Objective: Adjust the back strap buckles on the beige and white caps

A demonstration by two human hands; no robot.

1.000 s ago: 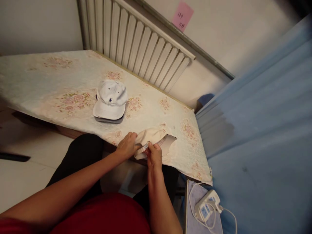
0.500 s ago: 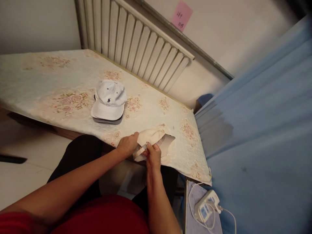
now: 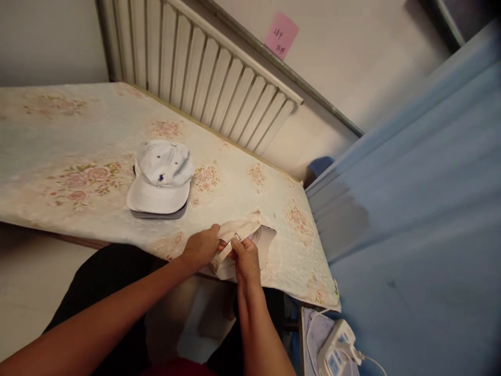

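Note:
A cream baseball cap (image 3: 241, 228) lies at the front edge of the flower-patterned bed, its brim pointing right and its back strap towards me. My left hand (image 3: 201, 246) is closed on the cap's left edge. With thumb and fingers my right hand (image 3: 246, 257) pinches the strap close to its small metal buckle (image 3: 237, 236). Parts of the cap's inside and brim are hidden behind the right hand. Further left, a white cap (image 3: 162, 169) with a dark blue logo sits on top of a grey cap, of which only the brim (image 3: 160, 214) shows.
The flowered cover (image 3: 230, 183) spreads over the bed. Behind it stand a white radiator (image 3: 211, 78) and a wall with a pink note (image 3: 282, 35). A blue curtain (image 3: 410, 209) hangs at the right. A white power strip (image 3: 335, 347) with cables lies on a small stand.
My view has shifted, so the bed and caps appear slightly lower and further left. Both hands stay on the cream cap, and the buckle now shows more clearly above the right thumb.

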